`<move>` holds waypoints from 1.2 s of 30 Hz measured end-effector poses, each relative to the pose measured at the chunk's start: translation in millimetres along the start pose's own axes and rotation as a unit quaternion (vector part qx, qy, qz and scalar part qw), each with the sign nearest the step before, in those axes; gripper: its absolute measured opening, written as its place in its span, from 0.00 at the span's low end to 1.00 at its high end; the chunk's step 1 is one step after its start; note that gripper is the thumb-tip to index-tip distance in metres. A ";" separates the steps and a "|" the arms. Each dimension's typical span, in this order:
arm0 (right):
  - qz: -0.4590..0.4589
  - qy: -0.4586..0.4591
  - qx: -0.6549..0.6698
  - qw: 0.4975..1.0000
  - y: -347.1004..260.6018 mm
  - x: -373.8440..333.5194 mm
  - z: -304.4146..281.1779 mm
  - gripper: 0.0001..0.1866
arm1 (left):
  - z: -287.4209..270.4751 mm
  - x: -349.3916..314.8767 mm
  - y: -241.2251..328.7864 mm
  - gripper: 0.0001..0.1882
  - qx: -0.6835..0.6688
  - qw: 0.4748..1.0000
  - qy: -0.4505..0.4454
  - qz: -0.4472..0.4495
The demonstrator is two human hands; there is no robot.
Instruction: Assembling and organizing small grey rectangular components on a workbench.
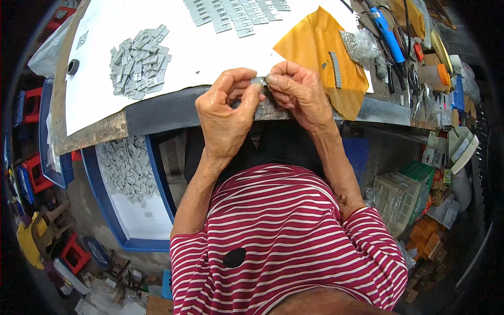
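Just above the table's near edge, my left hand (227, 107) pinches a small grey plastic piece (257, 81) between thumb and fingers. My right hand (300, 93) meets it from the other side, thumb and forefinger pressed together at the piece's right end. Whether a smaller part sits in the right fingertips is hidden. Similar grey pieces lie in a loose pile (139, 64) at left on white paper (184, 52). More stand in neat slanting rows (227, 14) at the far side.
Brown paper (304, 43) bearing a grey strip (335, 69) and a clear bag of tiny metal parts (358, 48) lie to the right. Beyond them is a blue-handled tool (386, 32) among cables. A black ring (73, 66) sits far left. A blue tray (103, 202) of grey pieces stands below the table.
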State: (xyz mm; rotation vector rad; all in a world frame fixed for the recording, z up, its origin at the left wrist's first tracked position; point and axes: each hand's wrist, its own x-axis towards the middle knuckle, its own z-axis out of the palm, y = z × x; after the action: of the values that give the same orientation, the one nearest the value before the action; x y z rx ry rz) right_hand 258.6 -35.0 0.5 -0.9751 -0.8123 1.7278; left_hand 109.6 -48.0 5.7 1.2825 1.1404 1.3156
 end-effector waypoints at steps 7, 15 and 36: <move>-0.041 0.032 -0.088 0.995 2.8 0.9 2.0 0.06 | 0.1 0.5 -3.7 0.08 0.025 0.999 0.005 0.027; -0.048 0.033 -0.135 0.989 1.2 1.7 2.3 0.06 | 0.9 2.5 -9.5 0.08 0.047 0.998 0.010 0.037; -0.027 0.030 -0.091 0.995 0.7 3.0 1.1 0.07 | 0.2 4.1 -11.4 0.07 0.020 0.999 -0.004 0.025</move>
State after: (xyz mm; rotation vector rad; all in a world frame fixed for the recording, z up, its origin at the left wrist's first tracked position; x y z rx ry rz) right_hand 256.6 -32.5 -0.4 -1.1114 -0.9622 1.5920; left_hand 110.0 -42.4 -5.1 1.3529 1.1409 1.3279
